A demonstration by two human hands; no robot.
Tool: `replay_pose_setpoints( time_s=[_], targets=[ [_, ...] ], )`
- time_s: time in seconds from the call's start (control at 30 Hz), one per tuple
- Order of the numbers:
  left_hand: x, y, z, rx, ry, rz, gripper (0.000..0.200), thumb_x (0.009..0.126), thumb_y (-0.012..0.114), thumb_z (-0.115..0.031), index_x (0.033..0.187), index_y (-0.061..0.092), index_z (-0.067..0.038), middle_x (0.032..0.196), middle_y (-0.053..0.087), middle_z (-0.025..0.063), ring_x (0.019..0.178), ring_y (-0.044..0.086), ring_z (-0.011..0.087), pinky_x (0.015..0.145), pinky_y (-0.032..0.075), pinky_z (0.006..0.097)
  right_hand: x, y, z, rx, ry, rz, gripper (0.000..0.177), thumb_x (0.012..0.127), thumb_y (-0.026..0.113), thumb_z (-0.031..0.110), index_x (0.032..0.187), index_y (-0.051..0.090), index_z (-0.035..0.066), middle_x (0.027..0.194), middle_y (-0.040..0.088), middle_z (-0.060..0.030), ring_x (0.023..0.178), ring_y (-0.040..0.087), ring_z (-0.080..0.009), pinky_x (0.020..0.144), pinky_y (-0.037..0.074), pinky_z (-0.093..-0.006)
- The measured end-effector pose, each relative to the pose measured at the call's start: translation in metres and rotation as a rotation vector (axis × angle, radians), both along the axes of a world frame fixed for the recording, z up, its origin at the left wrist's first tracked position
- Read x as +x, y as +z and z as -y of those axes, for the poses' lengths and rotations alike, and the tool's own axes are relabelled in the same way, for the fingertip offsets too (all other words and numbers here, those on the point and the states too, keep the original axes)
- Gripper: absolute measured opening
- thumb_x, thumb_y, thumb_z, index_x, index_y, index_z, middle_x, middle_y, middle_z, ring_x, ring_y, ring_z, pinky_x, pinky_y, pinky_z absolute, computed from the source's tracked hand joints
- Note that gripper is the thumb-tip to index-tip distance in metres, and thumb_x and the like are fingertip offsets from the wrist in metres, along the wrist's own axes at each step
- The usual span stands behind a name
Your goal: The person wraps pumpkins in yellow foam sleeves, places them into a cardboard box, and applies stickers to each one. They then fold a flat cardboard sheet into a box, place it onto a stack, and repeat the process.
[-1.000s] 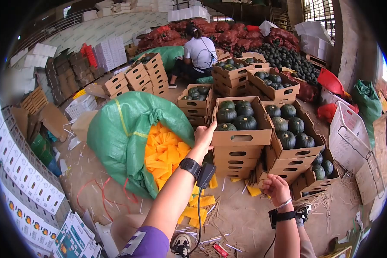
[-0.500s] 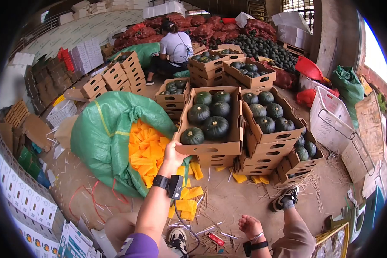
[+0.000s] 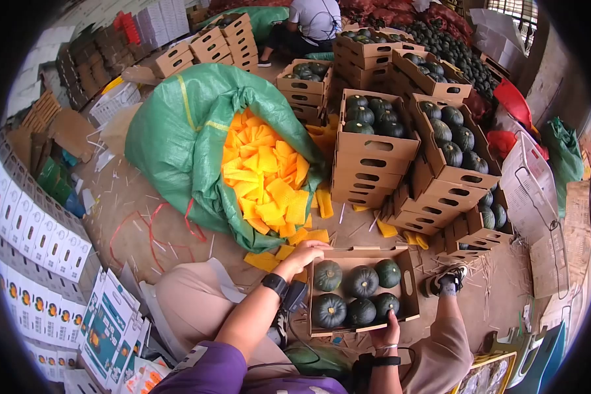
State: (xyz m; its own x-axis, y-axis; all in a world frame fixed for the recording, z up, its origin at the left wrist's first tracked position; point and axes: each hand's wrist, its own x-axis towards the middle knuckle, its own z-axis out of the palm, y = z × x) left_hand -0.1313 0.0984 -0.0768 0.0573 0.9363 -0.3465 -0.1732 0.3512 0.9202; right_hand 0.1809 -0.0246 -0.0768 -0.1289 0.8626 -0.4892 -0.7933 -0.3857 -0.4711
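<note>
A cardboard box (image 3: 410, 276) of dark green squashes (image 3: 363, 281) hangs low between my knees, just above the floor. My left hand (image 3: 302, 256) is closed on its far left corner. Gripping the near wall toward the right, my right hand (image 3: 386, 331) has its thumb over the rim, against a squash; its fingers are hidden underneath. Beyond the box, a green woven sack (image 3: 171, 141) lies open with yellow foam net sleeves (image 3: 262, 177) spilling out. To its right rises a stack of cardboard boxes (image 3: 368, 161), with squashes in the top one.
More stacked squash boxes (image 3: 450, 164) stand at the right, beside white plastic crates (image 3: 522, 174). Printed white cartons (image 3: 39, 243) line the left side. A co-worker (image 3: 312, 20) sits at the back near a large squash heap (image 3: 446, 56). Loose sleeves and straw litter the floor.
The squash box has come off the stack and down toward me. My right hand, earlier free with fingers curled, now grips its near side. The view has tilted downward.
</note>
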Motion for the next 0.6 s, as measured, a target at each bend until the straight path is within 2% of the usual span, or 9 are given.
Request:
replay_pose_setpoints(
  time_s=[0.1,0.13,0.23,0.3,0.4,0.47,0.5,0.57,0.6],
  targets=[
    [0.044,-0.038,-0.020,-0.204,0.235,0.039,0.033,0.071,0.065,-0.011,0.100,0.062,0.003,0.096,0.063,0.0107,0.092,0.059,0.0189,0.077,0.048,0.0298,0.013,-0.057,0.008,-0.157,-0.155,0.092,0.035,0.084,0.063,0.027,0.112,0.057,0.006,0.110,0.061,-0.0069,0.103,0.057,-0.0242,0.091,0.045,-0.0415],
    [0.057,-0.106,-0.041,-0.117,0.258,-0.110,0.044,0.069,0.068,-0.016,0.107,0.059,0.003,0.102,0.062,0.0135,0.095,0.059,0.0222,0.081,0.048,0.0312,0.016,-0.072,0.005,-0.165,-0.165,0.101,0.036,0.084,0.065,0.027,0.112,0.057,0.007,0.109,0.061,-0.0061,0.102,0.057,-0.0228,0.090,0.045,-0.0407],
    [0.062,-0.107,-0.065,0.053,0.175,-0.289,0.053,0.071,0.069,-0.022,0.115,0.055,0.003,0.113,0.061,0.0188,0.102,0.059,0.0277,0.086,0.047,0.0336,0.019,-0.105,-0.013,-0.187,-0.043,0.057,0.037,0.084,0.065,0.032,0.111,0.057,0.007,0.112,0.060,-0.0069,0.103,0.057,-0.0247,0.090,0.046,-0.0405],
    [0.042,-0.107,-0.088,0.132,0.111,-0.253,0.048,0.075,0.067,-0.022,0.115,0.056,0.002,0.114,0.060,0.0196,0.103,0.059,0.0301,0.087,0.047,0.0350,0.026,-0.140,-0.023,-0.410,0.191,0.143,0.039,0.087,0.060,0.034,0.112,0.054,0.005,0.103,0.063,-0.0131,0.094,0.062,-0.0305,0.082,0.050,-0.0442],
    [-0.028,-0.042,-0.109,0.288,0.228,-0.839,0.035,0.076,0.069,-0.017,0.104,0.061,0.001,0.104,0.063,0.0182,0.096,0.060,0.0305,0.086,0.047,0.0362,0.024,-0.173,-0.017,-0.510,0.507,0.312,0.035,0.089,0.057,0.037,0.102,0.060,0.005,0.094,0.066,-0.0141,0.087,0.064,-0.0274,0.073,0.054,-0.0399],
    [-0.077,-0.025,-0.114,0.368,0.241,-1.435,0.038,0.070,0.071,-0.015,0.104,0.060,-0.002,0.106,0.058,0.0152,0.104,0.051,0.0328,0.091,0.041,0.0382,0.023,-0.205,-0.008,-0.162,0.925,1.045,0.034,0.091,0.052,0.034,0.091,0.065,0.002,0.086,0.068,-0.0160,0.083,0.066,-0.0251,0.071,0.054,-0.0385],
    [-0.092,-0.021,-0.108,0.258,0.114,-1.630,0.035,0.074,0.067,-0.013,0.107,0.059,-0.004,0.108,0.057,0.0146,0.106,0.050,0.0321,0.092,0.040,0.0373,0.013,-0.186,-0.009,-0.189,0.916,1.034,0.034,0.091,0.052,0.034,0.091,0.065,0.002,0.086,0.068,-0.0160,0.083,0.066,-0.0251,0.071,0.054,-0.0385],
    [-0.135,-0.082,-0.099,-0.074,-0.188,-1.659,0.030,0.078,0.059,-0.010,0.108,0.058,-0.005,0.110,0.057,0.0147,0.106,0.051,0.0311,0.091,0.041,0.0379,-0.034,-0.089,-0.037,0.014,1.199,1.264,0.033,0.089,0.053,0.028,0.087,0.066,-0.001,0.079,0.068,-0.0158,0.079,0.066,-0.0254,0.072,0.053,-0.0358],
    [-0.136,-0.072,-0.090,-0.159,-0.161,-1.613,0.028,0.080,0.056,-0.009,0.108,0.057,-0.005,0.110,0.058,0.0150,0.107,0.051,0.0308,0.092,0.041,0.0378,-0.045,-0.071,-0.039,0.199,1.138,1.353,0.031,0.088,0.053,0.027,0.089,0.066,-0.001,0.081,0.068,-0.0164,0.079,0.066,-0.0262,0.072,0.052,-0.0352]
  ],
)
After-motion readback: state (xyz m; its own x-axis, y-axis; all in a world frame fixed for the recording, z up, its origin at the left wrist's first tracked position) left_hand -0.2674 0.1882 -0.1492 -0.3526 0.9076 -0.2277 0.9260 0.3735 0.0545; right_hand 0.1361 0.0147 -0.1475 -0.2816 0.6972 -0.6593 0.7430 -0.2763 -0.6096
